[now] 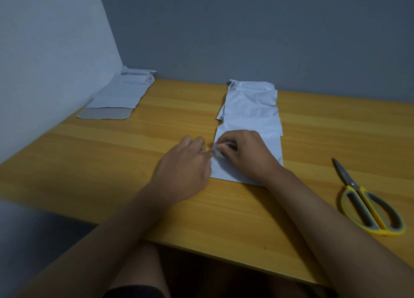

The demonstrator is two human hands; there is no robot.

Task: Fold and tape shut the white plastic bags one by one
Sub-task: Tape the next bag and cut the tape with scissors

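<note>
Both forearms reach in from the near edge of the wooden tabletop (134, 145), and the two hands meet at the left edge of the nearest white bag (253, 145). The right hand (244, 154) lies on top of that bag, fingers curled and pinching at its left edge, where a small fold or flap seems to sit; what exactly is between the fingertips is too small to tell. The left hand (186, 170) rests just beside it on the wood, fingers loosely bent with the tips reaching the same edge, and whether it grips anything I cannot tell.

That bag is at the near end of a row of overlapping white bags (251, 105) running away toward the far wall. A second pile of white bags (118, 96) sits well apart in the far left corner, possibly the finished ones. Yellow-handled scissors (367, 208) lie closed on the near right.

My read: this is the folding step on the nearest bag, or picking at its sealing edge. Next comes pressing the fold flat with one hand while the other fixes it shut. No tape roll is visible, so the seal may be on the bag itself.
</note>
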